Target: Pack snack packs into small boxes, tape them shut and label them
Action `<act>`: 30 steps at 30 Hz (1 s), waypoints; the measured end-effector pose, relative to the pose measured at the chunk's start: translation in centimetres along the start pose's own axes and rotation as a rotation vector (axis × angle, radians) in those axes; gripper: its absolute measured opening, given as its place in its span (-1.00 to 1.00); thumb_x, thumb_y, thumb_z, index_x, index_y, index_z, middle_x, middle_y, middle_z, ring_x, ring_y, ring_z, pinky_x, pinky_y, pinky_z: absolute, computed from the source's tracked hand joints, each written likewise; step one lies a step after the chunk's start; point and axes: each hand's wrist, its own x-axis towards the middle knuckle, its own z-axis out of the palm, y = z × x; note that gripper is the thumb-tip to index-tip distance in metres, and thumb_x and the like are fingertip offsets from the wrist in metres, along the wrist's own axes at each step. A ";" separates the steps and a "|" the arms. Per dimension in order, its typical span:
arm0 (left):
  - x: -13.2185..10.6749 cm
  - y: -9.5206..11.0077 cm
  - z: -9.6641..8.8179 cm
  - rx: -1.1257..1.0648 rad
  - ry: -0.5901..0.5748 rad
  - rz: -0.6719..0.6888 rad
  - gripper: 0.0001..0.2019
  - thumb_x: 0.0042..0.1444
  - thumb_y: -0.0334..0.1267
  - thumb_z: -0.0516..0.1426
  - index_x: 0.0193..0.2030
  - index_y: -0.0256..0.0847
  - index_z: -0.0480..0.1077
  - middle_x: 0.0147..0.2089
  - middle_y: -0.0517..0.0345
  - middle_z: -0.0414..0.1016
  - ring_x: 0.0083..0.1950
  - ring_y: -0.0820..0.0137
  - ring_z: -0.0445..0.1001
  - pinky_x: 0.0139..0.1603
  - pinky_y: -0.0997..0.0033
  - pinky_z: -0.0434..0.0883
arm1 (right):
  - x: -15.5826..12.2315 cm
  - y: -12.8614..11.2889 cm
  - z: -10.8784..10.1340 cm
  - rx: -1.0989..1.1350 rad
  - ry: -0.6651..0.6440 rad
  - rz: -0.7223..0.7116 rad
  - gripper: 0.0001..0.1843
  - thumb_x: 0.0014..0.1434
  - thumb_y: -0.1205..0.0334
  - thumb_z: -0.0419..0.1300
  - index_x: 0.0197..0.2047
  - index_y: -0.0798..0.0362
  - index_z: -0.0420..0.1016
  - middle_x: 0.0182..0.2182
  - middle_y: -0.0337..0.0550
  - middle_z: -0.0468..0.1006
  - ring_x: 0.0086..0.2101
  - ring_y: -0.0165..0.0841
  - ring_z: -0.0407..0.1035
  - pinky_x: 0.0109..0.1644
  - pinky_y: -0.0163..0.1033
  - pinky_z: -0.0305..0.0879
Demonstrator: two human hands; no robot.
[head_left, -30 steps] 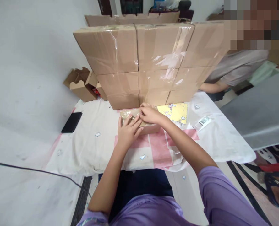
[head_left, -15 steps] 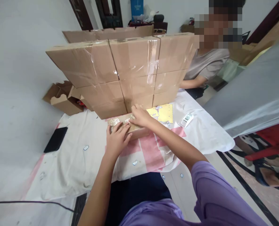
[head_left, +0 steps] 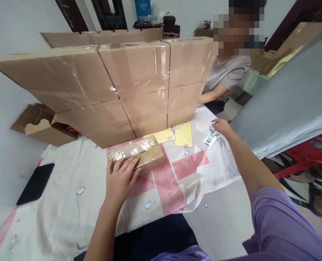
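Observation:
A small cardboard box (head_left: 147, 146) with shiny clear tape lies on the tablecloth, in front of a tall stack of taped cartons (head_left: 139, 69). My left hand (head_left: 123, 174) rests on the box's near left part, fingers laid across the top. Off to the right, my right hand (head_left: 222, 127) is held near the table's right edge, apart from the box. Its fingers point left, slightly apart, and nothing shows in them. Just below it lies a white sheet with a printed label (head_left: 208, 142).
At the left are an open carton (head_left: 44, 125) and a black phone-like slab (head_left: 36, 183). Across the table, a person in a light shirt (head_left: 228, 74) sits behind the stack. A grey cloth (head_left: 291, 87) hangs at the right, with a red stool-like item (head_left: 310, 156) below.
My right hand has left the small box and moved right, beside the label sheet. My left hand stays on the box. The view has shifted, and the stack now appears larger and further left.

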 end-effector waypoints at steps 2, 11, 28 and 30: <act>0.1 -0.1 0.1 0.019 0.004 0.010 -0.53 0.32 -0.14 0.16 0.36 0.03 0.34 0.19 0.18 0.60 0.16 0.09 0.47 0.43 -0.08 0.08 | 0.6 2.4 0.7 -0.024 -0.042 0.012 -0.61 0.18 0.35 0.19 0.06 0.15 0.64 -0.12 0.06 0.65 -0.13 -0.18 0.51 0.07 -0.17 0.36; 0.0 -0.1 0.2 0.074 0.008 0.026 -0.38 0.30 -0.16 0.19 0.48 0.09 0.18 0.23 0.23 0.57 0.13 0.08 0.47 0.37 -0.06 0.14 | 2.9 5.5 4.4 -0.039 -0.166 -0.010 -0.45 0.24 0.29 0.26 0.30 0.06 0.47 0.06 0.10 0.50 -0.31 -0.34 0.50 -0.09 -0.25 0.45; 0.5 -0.1 0.2 0.097 0.007 0.032 -0.35 0.29 -0.14 0.19 0.50 0.10 0.15 0.22 0.26 0.58 0.09 0.08 0.50 0.27 -0.04 0.21 | 7.1 0.6 5.2 -0.020 -0.168 -0.085 -0.63 0.19 0.38 0.11 0.00 0.18 0.63 -0.15 0.10 0.66 -0.12 -0.16 0.51 0.02 -0.18 0.37; 0.4 -0.1 0.2 0.096 0.008 0.036 -0.36 0.29 -0.14 0.19 0.49 0.09 0.16 0.22 0.25 0.58 0.09 0.08 0.50 0.26 -0.03 0.22 | 6.4 -0.8 5.0 0.032 -0.215 -0.090 -0.60 0.23 0.37 0.05 0.05 0.22 0.58 -0.29 0.04 0.66 -0.29 -0.23 0.51 -0.14 -0.22 0.40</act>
